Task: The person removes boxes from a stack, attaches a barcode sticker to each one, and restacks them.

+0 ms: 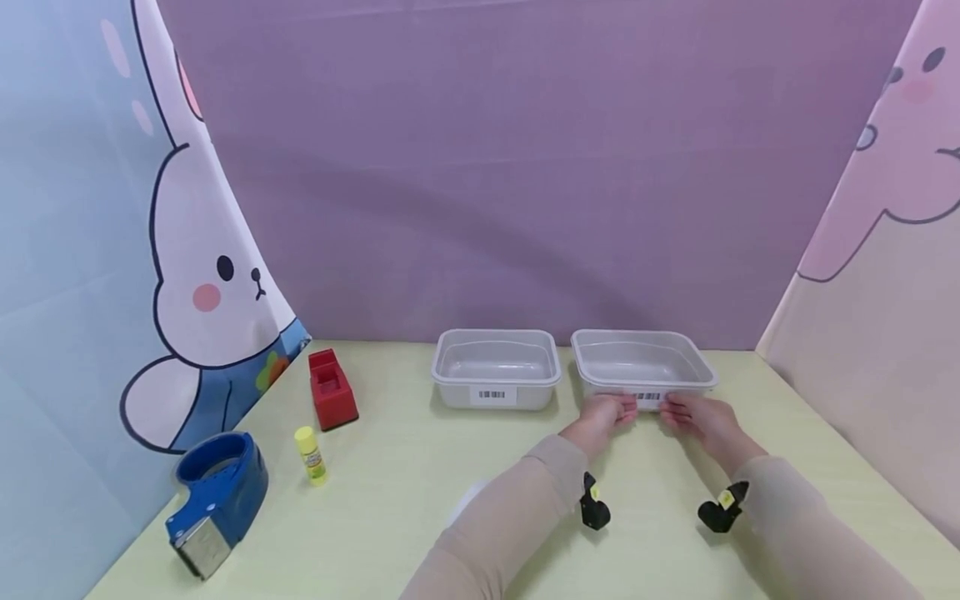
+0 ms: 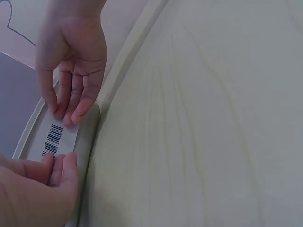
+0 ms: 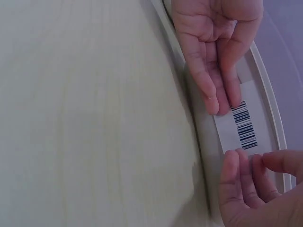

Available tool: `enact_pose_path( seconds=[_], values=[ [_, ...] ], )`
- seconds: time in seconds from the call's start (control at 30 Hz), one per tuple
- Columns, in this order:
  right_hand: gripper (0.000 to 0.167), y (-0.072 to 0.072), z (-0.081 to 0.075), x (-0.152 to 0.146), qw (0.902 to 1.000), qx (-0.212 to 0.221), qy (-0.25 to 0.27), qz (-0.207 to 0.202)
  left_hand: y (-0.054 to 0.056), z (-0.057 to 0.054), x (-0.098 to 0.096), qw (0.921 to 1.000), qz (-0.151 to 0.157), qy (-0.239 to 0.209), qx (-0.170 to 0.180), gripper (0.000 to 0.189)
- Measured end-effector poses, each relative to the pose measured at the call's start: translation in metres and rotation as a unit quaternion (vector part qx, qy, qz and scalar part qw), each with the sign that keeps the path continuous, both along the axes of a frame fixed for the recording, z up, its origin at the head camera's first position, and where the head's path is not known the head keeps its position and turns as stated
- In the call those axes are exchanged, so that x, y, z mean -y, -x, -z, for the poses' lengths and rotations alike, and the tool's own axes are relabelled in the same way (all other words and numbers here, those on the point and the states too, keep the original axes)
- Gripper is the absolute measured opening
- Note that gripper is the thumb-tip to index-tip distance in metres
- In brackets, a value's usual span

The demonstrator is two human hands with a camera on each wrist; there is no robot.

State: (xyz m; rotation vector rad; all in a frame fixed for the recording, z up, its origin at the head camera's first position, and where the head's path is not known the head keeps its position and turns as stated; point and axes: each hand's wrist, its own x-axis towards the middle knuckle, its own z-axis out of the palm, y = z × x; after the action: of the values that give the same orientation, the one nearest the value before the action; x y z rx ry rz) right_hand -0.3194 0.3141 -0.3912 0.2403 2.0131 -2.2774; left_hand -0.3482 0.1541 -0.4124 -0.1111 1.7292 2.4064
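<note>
A barcode label (image 2: 54, 137) lies on the front wall of the right-hand white plastic tub (image 1: 643, 354). My left hand (image 1: 606, 415) touches the label's left end with its fingertips. At the other end, the fingertips of my right hand (image 1: 703, 417) rest on the label. The barcode shows between the two hands in both wrist views. In the right wrist view, my left hand (image 3: 215, 52) is at the top and my right hand (image 3: 265, 191) at lower right. Neither hand wraps round the tub, which stands upright on the table.
Left of it stands a matching tub (image 1: 497, 396) with its own barcode label. Farther left on the table (image 1: 390, 492) are a red tape dispenser (image 1: 332, 390), a yellow glue stick (image 1: 311, 456) and a blue tool with a metal end (image 1: 219, 500). A white item (image 1: 467, 498) is partly hidden behind my left sleeve.
</note>
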Motion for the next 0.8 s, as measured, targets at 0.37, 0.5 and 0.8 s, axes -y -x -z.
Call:
enact_pose_path(
  seconds=[0.37, 0.5, 0.8],
  values=[
    [0.022, 0.007, 0.005, -0.001, 0.9995, 0.018, -0.023, -0.012, 0.0, 0.0, 0.0, 0.9993, -0.005, 0.028, 0.024, 0.019],
    [0.017, 0.011, 0.01, -0.005, 0.999, 0.013, -0.031, -0.03, 0.0, 0.001, 0.0, 0.9989, 0.0, 0.035, 0.033, 0.019],
    [0.015, 0.014, 0.015, -0.007, 0.9973, 0.028, -0.052, -0.042, 0.001, 0.005, 0.004, 0.9982, 0.019, 0.036, 0.044, 0.023]
  ],
)
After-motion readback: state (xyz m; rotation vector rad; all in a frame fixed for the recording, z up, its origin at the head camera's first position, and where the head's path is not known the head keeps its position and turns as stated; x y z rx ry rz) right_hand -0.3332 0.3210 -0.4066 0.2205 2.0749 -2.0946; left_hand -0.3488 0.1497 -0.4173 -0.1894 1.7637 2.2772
